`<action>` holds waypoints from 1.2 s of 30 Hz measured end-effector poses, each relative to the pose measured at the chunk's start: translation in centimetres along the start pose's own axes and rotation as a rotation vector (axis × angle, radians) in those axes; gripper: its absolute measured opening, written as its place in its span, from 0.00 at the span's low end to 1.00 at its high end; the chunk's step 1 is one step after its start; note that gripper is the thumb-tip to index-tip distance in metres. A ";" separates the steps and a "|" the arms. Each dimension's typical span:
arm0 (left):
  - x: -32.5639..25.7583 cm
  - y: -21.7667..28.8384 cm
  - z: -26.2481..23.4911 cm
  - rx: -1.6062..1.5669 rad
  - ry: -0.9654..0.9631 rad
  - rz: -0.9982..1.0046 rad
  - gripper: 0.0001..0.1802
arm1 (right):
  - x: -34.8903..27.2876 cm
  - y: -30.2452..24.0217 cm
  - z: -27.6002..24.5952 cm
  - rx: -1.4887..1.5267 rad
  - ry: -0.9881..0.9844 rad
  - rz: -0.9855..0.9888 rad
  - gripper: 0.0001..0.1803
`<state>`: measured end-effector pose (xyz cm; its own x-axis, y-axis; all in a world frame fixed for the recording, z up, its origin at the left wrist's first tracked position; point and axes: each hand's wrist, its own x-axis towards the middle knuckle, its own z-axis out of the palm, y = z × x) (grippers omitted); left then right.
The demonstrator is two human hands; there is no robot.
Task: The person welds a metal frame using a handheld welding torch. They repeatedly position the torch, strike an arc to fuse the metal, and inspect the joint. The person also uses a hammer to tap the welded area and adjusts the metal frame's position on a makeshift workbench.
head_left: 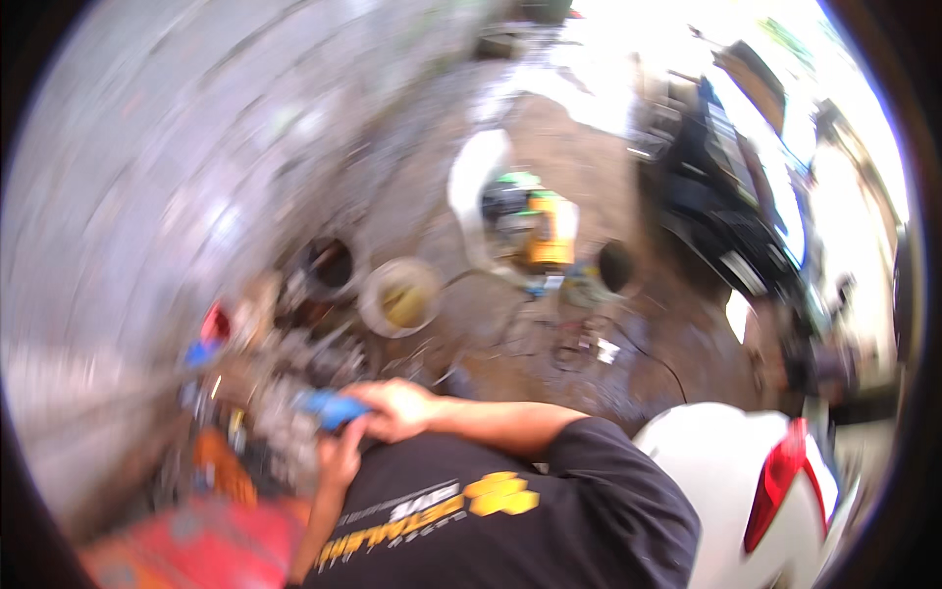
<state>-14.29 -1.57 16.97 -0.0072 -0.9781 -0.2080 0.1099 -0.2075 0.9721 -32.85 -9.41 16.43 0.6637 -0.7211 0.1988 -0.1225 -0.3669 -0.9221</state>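
The whole view is smeared by motion. Off to the left of my body, my right hand [397,407] is closed round a small blue thing [334,408], perhaps a cloth or a tool handle; the blur hides its kind. Just below it, my left hand [340,455] reaches up close to the blue thing and my right fingers. Whether its own fingers grip anything cannot be made out. My right forearm crosses in front of my black T-shirt [432,530], which has a yellow print. Beyond the hands lies a blurred heap of clear and grey items [324,358].
A whitish bucket [400,297] with yellowish contents and a dark open container [330,265] stand ahead. Farther out are a white bag [471,196] and a yellow container [551,231]. Right: a white body panel with a red lamp [780,481], a dark motorcycle [726,206]. Lower left: a red surface [196,545].
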 end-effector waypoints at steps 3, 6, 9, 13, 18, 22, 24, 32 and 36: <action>0.6 -2.6 0.0 0.053 0.056 0.038 0.18 | -0.5 0.8 -2.2 0.058 -0.026 -0.104 0.29; 2.9 -7.1 -1.5 0.000 0.067 0.034 0.28 | -1.9 1.2 -4.0 0.068 0.012 -0.191 0.30; 5.8 -7.4 -0.3 0.035 0.013 0.078 0.29 | -3.0 1.9 -5.8 0.107 0.048 -0.167 0.29; 8.8 -4.6 4.5 0.151 -0.066 0.044 0.30 | -4.0 2.5 -8.2 0.110 0.130 -0.186 0.30; 11.2 -3.2 7.7 0.226 -0.146 0.023 0.31 | -4.8 2.5 -10.4 0.059 0.220 -0.164 0.30; 12.3 -2.5 8.1 0.251 -0.207 0.013 0.33 | -6.0 1.6 -12.9 -0.027 0.254 -0.054 0.32; 12.6 -1.5 8.0 0.326 -0.217 0.013 0.33 | -6.5 2.5 -13.5 -0.005 0.295 -0.054 0.34; 11.4 0.7 9.5 0.196 -0.240 -0.019 0.30 | -15.1 6.6 -23.4 -0.070 0.559 0.786 0.35; 10.7 1.6 8.8 0.220 -0.117 -0.020 0.30 | -32.6 20.9 -28.6 -0.102 0.754 1.468 0.38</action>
<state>-22.95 -12.51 17.25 -0.1239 -0.9662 -0.2262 -0.1102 -0.2132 0.9708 -78.15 -10.33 0.12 -0.5357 -0.5588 -0.6330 -0.3468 0.8292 -0.4384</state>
